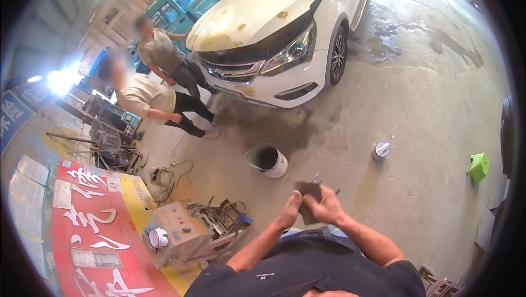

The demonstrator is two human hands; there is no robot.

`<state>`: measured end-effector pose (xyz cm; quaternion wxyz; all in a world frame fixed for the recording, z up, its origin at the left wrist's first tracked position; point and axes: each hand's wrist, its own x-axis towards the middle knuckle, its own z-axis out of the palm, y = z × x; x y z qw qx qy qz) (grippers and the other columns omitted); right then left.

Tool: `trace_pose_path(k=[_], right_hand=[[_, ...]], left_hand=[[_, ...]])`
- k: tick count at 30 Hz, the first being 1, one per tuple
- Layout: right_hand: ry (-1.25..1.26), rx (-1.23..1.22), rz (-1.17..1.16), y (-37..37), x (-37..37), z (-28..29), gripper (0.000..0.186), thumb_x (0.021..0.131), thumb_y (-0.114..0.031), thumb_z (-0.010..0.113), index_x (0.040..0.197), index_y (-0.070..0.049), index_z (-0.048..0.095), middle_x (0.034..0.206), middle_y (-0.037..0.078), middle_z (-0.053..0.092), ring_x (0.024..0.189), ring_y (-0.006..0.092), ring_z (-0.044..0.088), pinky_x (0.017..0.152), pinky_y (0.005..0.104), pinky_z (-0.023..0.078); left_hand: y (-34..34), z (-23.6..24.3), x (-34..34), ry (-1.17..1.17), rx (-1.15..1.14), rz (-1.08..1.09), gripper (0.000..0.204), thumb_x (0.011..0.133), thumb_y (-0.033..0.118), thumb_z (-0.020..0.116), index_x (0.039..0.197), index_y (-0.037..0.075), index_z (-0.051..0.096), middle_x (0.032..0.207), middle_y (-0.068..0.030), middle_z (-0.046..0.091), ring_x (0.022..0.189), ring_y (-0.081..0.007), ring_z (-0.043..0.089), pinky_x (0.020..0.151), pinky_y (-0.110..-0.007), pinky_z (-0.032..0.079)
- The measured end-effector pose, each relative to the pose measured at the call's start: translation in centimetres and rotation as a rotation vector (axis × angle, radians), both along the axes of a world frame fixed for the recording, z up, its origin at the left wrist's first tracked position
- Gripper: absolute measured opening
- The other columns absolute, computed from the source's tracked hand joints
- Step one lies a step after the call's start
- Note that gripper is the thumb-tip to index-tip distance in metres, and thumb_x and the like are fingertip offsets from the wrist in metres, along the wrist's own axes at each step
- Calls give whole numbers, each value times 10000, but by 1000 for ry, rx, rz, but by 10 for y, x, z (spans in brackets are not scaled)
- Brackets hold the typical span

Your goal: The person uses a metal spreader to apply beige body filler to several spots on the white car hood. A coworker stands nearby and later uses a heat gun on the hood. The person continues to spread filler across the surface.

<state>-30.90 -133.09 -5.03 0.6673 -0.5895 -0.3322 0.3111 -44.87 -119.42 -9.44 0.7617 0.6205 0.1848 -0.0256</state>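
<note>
Both my hands are in front of my body and grip a dark grey-brown sheet (309, 189) that looks like sandpaper. My left hand (289, 210) closes on its left edge, thumb up. On the other side my right hand (327, 208) presses it with bent fingers, some of them hidden by the sheet. A thin, light tip sticks up above the sheet and a small dark end shows beside my right hand; I cannot make out what they belong to. Just beyond my hands, a white bucket (280, 165) with dark contents stands on the floor.
A white car (296, 86) with yellowish patches on its hood stands ahead. Two people (159, 100) are at its left front. A can (380, 151) and a green stool (478, 168) stand right. Left are a cluttered box (178, 226), a white tub (158, 237) and a red sign (93, 215).
</note>
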Motion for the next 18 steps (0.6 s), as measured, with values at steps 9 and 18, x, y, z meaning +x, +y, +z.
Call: trace_pose_path(k=[9,18], right_hand=[[34,36,-7,-30,26,3,253,921,-127,717,1113,36,689,1009,134,750,885,203,696,797,363,570],[278,-39,-244,-52,102,-33,294,1017,-168,677,1233,30,647,1114,55,687,969,149,644,878,319,529]], left_hand=[[-33,13,47,44,58,-13,942,1058,727,204,1592,-32,366,1523,-141,511,1421,-213,452,1207,-360,352],[-57,37,101,-16,33,114,813,1060,697,422,1446,-9,536,1289,-76,633,1220,-155,557,1059,-332,452]])
